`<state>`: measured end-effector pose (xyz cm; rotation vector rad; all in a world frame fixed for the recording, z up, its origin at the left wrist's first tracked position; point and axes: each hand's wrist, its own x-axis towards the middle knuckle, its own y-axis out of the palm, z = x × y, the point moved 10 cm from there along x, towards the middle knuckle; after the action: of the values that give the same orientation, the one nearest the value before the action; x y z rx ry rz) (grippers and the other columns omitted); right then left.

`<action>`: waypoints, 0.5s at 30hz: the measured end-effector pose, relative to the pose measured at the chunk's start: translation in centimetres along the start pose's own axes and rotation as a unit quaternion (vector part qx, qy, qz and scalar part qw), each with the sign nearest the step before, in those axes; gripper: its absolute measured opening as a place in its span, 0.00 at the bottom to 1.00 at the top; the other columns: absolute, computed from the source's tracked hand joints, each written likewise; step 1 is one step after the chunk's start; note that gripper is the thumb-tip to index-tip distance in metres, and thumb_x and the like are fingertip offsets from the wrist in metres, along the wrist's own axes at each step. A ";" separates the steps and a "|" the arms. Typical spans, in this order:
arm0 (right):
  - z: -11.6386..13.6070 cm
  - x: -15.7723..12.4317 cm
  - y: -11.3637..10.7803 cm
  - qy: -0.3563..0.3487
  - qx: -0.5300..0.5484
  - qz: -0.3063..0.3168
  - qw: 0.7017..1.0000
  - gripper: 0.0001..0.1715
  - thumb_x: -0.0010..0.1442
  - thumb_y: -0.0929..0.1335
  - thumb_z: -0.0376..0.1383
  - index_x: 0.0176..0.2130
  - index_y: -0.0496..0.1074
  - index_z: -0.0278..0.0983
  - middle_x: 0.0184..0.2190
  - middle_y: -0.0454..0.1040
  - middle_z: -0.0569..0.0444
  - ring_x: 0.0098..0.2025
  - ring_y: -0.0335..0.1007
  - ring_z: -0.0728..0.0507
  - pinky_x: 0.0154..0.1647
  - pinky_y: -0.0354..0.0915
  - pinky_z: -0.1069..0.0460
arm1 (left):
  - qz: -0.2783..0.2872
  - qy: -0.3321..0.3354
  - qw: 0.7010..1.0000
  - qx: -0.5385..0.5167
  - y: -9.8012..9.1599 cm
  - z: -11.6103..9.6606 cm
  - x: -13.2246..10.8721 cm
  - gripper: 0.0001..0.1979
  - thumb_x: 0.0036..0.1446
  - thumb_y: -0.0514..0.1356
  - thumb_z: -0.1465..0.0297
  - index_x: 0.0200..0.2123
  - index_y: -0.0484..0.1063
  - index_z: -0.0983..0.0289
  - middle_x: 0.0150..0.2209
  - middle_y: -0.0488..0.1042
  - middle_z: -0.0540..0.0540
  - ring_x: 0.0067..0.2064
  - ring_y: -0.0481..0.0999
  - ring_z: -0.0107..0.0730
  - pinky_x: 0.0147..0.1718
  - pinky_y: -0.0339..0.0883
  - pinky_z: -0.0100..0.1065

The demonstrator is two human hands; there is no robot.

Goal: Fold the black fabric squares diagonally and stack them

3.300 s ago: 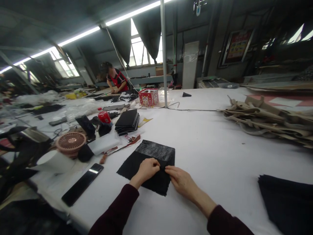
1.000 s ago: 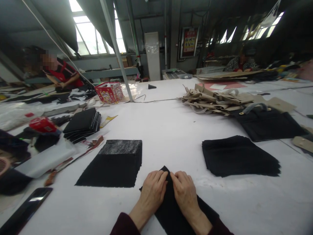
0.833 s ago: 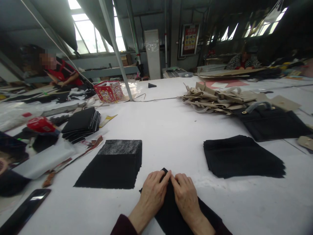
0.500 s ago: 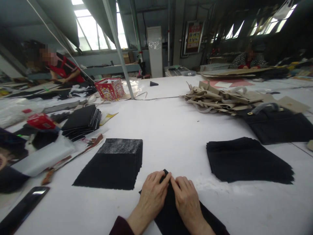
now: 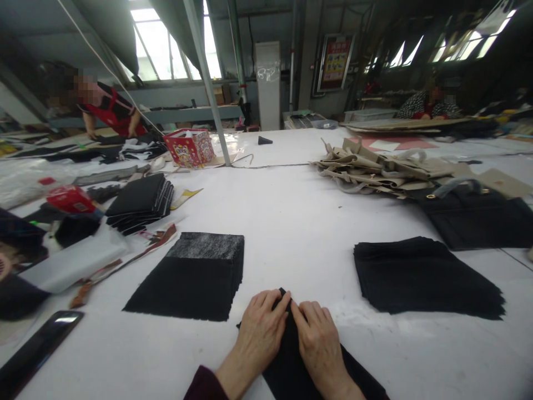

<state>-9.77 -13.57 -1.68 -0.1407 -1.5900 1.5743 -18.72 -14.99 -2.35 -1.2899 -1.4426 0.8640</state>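
Head view: left hand (image 5: 255, 336) and right hand (image 5: 320, 345) side by side, curled and pinching the ridge of a folded black fabric piece (image 5: 300, 361) at the near edge of the white counter (image 5: 291, 222). A black fabric stack (image 5: 187, 283) lying to the left, another stack (image 5: 425, 278) to the right, both well apart from the hands.

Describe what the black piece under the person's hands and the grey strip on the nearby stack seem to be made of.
The black piece: matte, soft-looking cloth, probably fabric, given its folds and ragged edge. The grey strip: fuzzy, speckled, perhaps nonwoven interlining; the look leaves that open.
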 end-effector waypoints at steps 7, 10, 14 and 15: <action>0.1 0.2 -0.3 -0.004 0.006 -0.007 1.000 0.19 0.64 0.58 0.24 0.50 0.70 0.31 0.35 0.68 0.48 0.37 0.60 0.41 0.38 0.57 0.45 | 0.003 -0.010 1.000 -0.004 -0.3 0.1 0.2 0.22 0.65 0.52 0.73 0.61 0.62 0.58 0.52 0.69 0.57 0.51 0.67 0.41 0.52 0.65 0.45; 0.1 0.1 -0.1 -0.003 0.010 -0.005 1.000 0.18 0.65 0.58 0.25 0.50 0.70 0.32 0.35 0.68 0.49 0.37 0.60 0.41 0.38 0.57 0.45 | 0.002 -0.017 1.000 0.001 -0.2 0.1 0.2 0.22 0.64 0.53 0.73 0.61 0.62 0.59 0.52 0.69 0.57 0.52 0.67 0.41 0.52 0.65 0.44; -0.1 -0.1 0.2 0.003 0.016 -0.001 1.000 0.18 0.65 0.58 0.25 0.50 0.70 0.32 0.36 0.68 0.48 0.38 0.60 0.40 0.39 0.57 0.45 | -0.009 -0.029 0.999 0.024 -0.7 0.7 0.5 0.22 0.64 0.54 0.70 0.61 0.63 0.60 0.53 0.70 0.57 0.52 0.67 0.41 0.54 0.63 0.45; -0.2 -0.1 0.3 0.004 0.015 0.000 1.000 0.18 0.65 0.59 0.25 0.50 0.70 0.32 0.36 0.68 0.48 0.38 0.60 0.40 0.39 0.57 0.45 | -0.014 -0.036 0.999 0.032 -1.0 0.9 0.6 0.21 0.64 0.54 0.69 0.60 0.64 0.61 0.53 0.70 0.57 0.52 0.67 0.42 0.54 0.63 0.46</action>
<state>-9.73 -13.45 -2.00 -0.1313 -1.5588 1.5960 -19.84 -14.48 -1.54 -1.1989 -1.4735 0.9397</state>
